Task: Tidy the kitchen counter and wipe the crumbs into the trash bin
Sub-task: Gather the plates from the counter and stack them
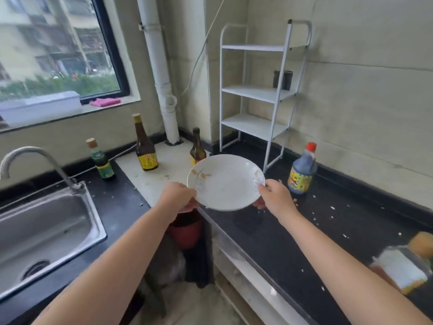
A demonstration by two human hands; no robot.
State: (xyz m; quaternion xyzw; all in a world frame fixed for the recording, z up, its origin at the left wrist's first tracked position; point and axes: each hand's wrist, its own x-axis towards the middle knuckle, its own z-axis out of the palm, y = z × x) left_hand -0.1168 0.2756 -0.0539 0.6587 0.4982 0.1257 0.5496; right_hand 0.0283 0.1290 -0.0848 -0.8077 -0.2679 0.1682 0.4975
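Above the corner of the bench (281, 235) we held the plate (226, 181) level, left hand (179, 197) and right hand (274, 195) each pinching its rim, judging the rack (255, 90) its safest home.

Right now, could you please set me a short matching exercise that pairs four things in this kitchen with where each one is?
Things:
1. white plate
2. pink cloth
3. red-capped bottle
4. dark cup

Places:
A. on the windowsill
B. on a shelf of the white rack
C. held between the left hand and right hand
D. on the black counter beside the rack

Pairs: 1-C, 2-A, 3-D, 4-B
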